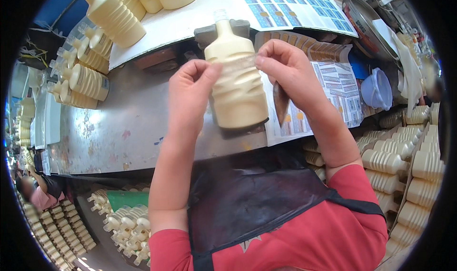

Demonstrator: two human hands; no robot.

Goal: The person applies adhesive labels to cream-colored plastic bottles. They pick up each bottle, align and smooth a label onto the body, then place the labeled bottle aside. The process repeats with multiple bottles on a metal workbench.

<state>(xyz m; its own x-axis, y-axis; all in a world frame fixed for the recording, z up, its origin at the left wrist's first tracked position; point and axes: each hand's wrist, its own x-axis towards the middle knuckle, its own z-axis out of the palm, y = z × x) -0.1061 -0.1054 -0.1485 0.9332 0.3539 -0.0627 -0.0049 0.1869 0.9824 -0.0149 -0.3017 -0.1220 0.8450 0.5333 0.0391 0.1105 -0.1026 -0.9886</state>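
A cream ribbed bottle (pixel 238 99) with a clear neck lies before me, its neck end at a dark grey block (pixel 202 35). Across its upper body stretches a thin, see-through strip (pixel 239 64), probably a label. My left hand (pixel 190 87) pinches the strip's left end between thumb and fingers. At the other end, my right hand (pixel 288 71) pinches it near the bottle's right side. A flat brown pointed piece (pixel 281 102) sticks out below my right palm; its grip is hidden.
Label sheets (pixel 333 80) lie right of the bottle, with blue label sheets (pixel 290 6) beyond on a white board. More cream bottles (pixel 90 75) stand at the left. Stacked bottles (pixel 404 175) fill the right side. A pale blue bucket (pixel 376 90) hangs near the sheets. Another person (pixel 45 192) is far left.
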